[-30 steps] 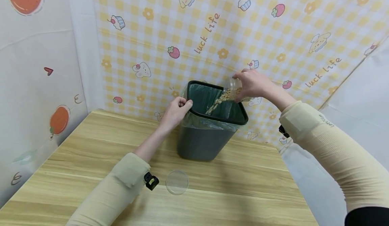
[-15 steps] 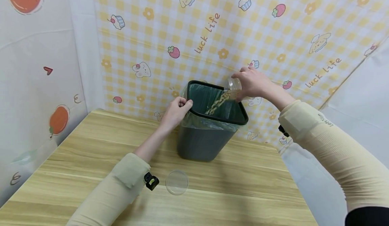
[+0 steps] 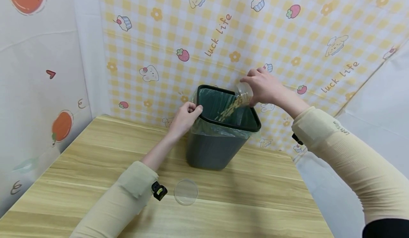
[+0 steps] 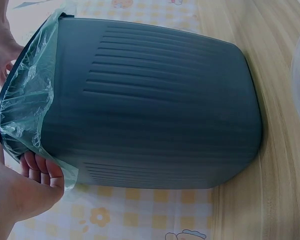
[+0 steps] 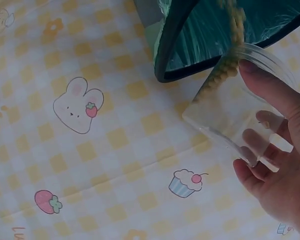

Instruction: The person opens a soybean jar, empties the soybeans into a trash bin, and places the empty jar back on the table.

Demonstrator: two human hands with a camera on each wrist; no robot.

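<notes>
A grey trash can [image 3: 211, 149] lined with a thin green bag [image 4: 30, 95] stands on the wooden table. My left hand [image 3: 186, 118] grips its black rim at the left, fingers curled beneath the edge over the bag. Above the right part of the opening, my right hand [image 3: 264, 87] holds a clear plastic jar [image 5: 225, 110], tipped mouth-down toward the can. Small tan pieces, like beans or nuts [image 3: 230, 109], stream out of it into the bag. In the right wrist view, only a strip of them lies along the jar's lower wall. The can's bottom inside is hidden.
A clear round lid [image 3: 186, 192] lies flat on the table [image 3: 255, 199] in front of the can. Right behind the can hangs a yellow checked cloth [image 3: 143, 53]. A pale printed sheet [image 3: 41, 88] hangs on the left.
The right hand has tilted the jar further and shifted slightly up and left. Fewer tan pieces are in the jar while the stream continues. The left hand and can have stayed put.
</notes>
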